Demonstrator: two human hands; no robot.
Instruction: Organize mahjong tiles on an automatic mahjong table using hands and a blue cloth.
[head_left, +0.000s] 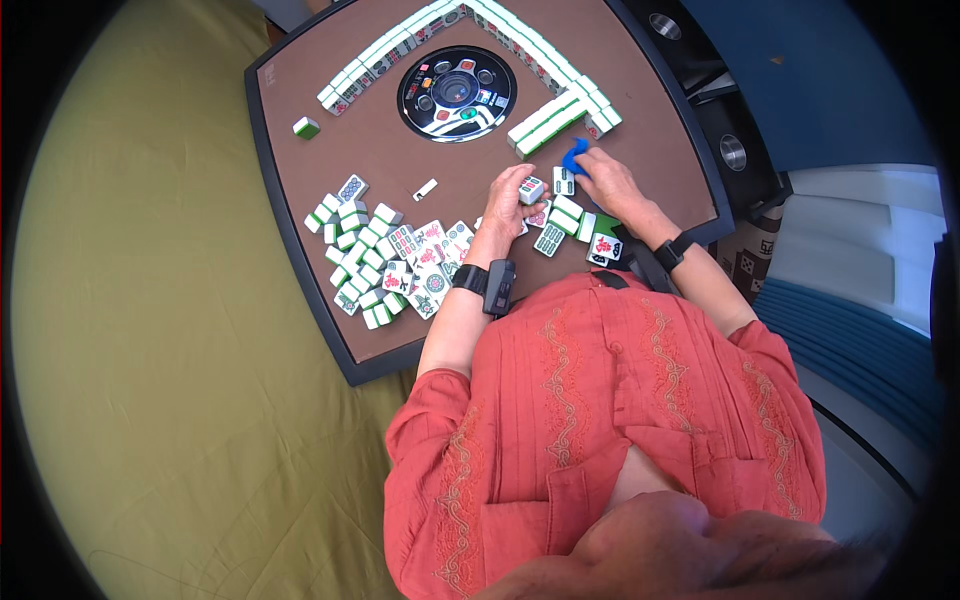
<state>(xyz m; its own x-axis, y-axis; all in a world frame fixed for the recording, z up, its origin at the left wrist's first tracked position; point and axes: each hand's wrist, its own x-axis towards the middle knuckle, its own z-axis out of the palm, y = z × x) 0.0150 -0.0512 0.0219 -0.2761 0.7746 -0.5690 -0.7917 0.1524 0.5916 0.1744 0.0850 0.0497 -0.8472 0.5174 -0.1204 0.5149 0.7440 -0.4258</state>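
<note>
My left hand (508, 201) has its fingers curled around a mahjong tile (531, 190), or perhaps a small stack, with a patterned face up. Pinched in my right hand (609, 182) is a blue cloth (574, 156). Between the hands a face-up tile (563, 181) lies on the brown table top (480, 161). Just below them sit white-backed tiles (567, 215), a face-up bamboo tile (550, 240) and a red-character tile (606, 246). My left hand and forearm partly hide other tiles. A double row of tiles (550, 124) stands beyond my hands.
A heap of mixed tiles (367, 255) lies at left. One tile (306, 127) and a white piece (425, 189) lie apart. Tile walls (390, 46) stand around the round centre console (457, 94). A dark raised rim (300, 255) edges the table; metal cup holders (733, 153) are at right.
</note>
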